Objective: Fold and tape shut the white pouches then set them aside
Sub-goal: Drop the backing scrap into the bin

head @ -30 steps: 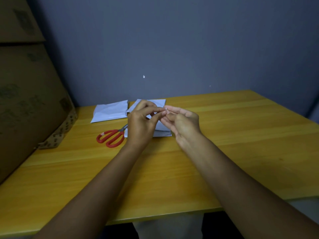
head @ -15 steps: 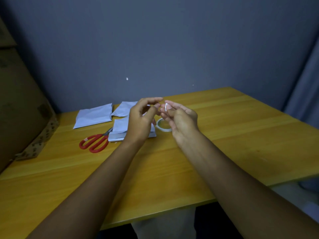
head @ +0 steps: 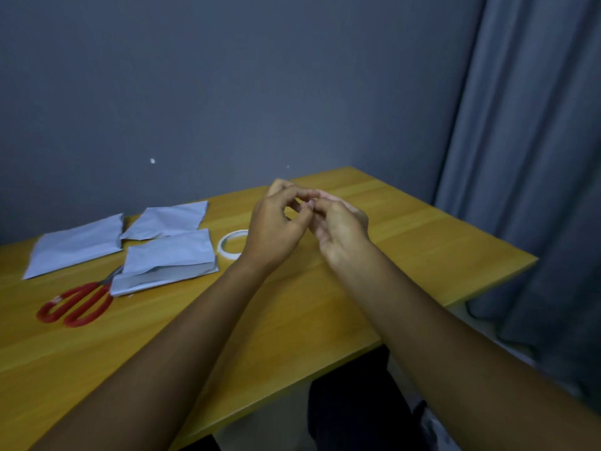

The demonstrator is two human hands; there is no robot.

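Three white pouches lie on the left of the yellow wooden table point(head: 406, 242): a flat pouch point(head: 74, 247) at far left, a second pouch point(head: 166, 219) behind, and a thicker folded pouch point(head: 169, 258) in front. Beside the folded pouch, a white tape roll point(head: 229, 244) lies flat. My left hand point(head: 276, 226) and my right hand point(head: 341, 229) are raised above the table to the right of the roll. Their fingertips meet and pinch a small piece of tape, which is barely visible between them.
Red-handled scissors point(head: 76, 304) lie near the front left, their blades tucked under the folded pouch. A grey curtain point(head: 536, 157) hangs just past the table's right edge, and a grey wall stands behind the table.
The view has swung right, so the cardboard box has left the frame and the curtain has come in. My hands, fingertips still together, now sit to the right of the pouches, uncovering the tape roll.
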